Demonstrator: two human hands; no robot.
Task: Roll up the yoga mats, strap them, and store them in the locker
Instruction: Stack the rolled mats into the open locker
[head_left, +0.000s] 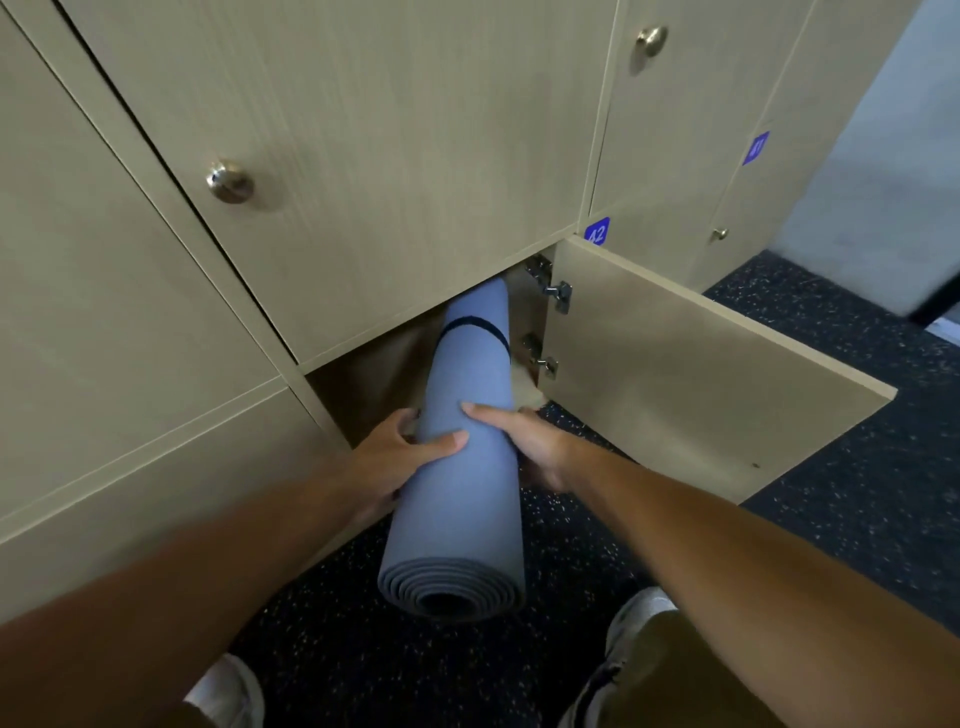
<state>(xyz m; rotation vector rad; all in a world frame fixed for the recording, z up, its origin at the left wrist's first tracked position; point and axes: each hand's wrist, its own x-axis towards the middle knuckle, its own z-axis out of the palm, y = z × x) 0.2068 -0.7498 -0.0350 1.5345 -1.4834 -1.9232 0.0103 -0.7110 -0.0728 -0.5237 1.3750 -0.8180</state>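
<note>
The rolled blue yoga mat (462, 457) lies with its long axis running from the person toward the lockers, the far end tilted slightly up and to the right of the near end. Its near end faces the camera, showing the spiral of layers around a dark hollow core, and hangs above the dark speckled floor (857, 467); its far end has passed into the open bottom locker compartment (384, 374), just under the edge of the door above. A dark strap (475, 328) circles the mat near that far end. Both hands grip the roll about midway along: the left hand (400, 462) holds it from the left side with the thumb lying across the top, and the right hand (530, 447) holds it from the right with the thumb over the top and the fingers curled beneath. Apart from the mat's end, the compartment's dim interior shows only bare wood; what lies deeper in is too dark to tell. Its door (691, 374) stands swung open to the right on two metal hinges (550, 296). A blue label (596, 232) reading 42 sits just above the door's top corner.
</note>
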